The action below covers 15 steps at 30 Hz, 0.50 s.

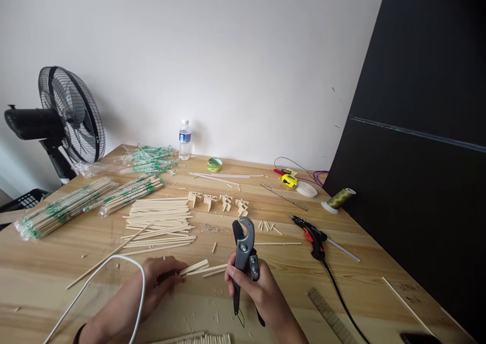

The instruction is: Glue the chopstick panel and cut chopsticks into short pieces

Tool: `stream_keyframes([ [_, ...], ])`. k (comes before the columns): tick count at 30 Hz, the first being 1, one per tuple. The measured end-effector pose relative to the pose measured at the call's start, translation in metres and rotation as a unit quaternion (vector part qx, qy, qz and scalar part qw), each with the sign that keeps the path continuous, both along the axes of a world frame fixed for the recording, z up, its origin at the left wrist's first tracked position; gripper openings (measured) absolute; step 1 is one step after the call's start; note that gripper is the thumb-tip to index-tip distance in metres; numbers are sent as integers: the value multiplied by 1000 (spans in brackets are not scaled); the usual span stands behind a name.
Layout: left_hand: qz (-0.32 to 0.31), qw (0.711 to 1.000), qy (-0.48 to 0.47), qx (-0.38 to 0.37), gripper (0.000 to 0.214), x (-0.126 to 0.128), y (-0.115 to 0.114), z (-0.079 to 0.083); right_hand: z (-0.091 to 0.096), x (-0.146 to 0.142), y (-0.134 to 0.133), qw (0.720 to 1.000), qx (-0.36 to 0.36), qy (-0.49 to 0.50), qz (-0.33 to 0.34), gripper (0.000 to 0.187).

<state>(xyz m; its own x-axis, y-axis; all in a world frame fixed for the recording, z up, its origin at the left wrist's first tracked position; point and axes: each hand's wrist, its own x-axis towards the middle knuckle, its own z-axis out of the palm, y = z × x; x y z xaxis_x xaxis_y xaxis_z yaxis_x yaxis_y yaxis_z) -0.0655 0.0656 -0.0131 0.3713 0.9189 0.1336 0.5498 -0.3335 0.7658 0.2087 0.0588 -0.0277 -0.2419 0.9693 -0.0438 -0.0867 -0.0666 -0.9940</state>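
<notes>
My right hand (253, 286) is closed around the handles of a grey and black cutter (243, 250), held upright with its hooked jaw at the top. My left hand (161, 277) rests on the wooden table (56, 263) and pinches a few short bamboo sticks (197, 268) that point toward the cutter. A white cable (114, 263) loops over my left forearm. Behind the hands lies a loose pile of longer sticks (161, 222).
Wrapped chopstick bundles (64, 207) lie at the left, small stick assemblies (218, 202) in the middle. A glue gun (313, 235) with black cord, a ruler (330, 316), a thread spool (339, 199), tape (214, 164) and a water bottle (185, 140) surround them. A fan (68, 116) stands at the far left.
</notes>
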Motion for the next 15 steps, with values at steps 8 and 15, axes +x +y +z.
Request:
stream_keyframes([
  [8, -54, 995, 28, -82, 26, 4, -3, 6, -3, -8, -3, 999, 21, -39, -25, 34],
  [15, -87, 989, 32, -116, 27, 5, -3, 6, -4, -20, -8, 995, 39, -74, -58, 32],
])
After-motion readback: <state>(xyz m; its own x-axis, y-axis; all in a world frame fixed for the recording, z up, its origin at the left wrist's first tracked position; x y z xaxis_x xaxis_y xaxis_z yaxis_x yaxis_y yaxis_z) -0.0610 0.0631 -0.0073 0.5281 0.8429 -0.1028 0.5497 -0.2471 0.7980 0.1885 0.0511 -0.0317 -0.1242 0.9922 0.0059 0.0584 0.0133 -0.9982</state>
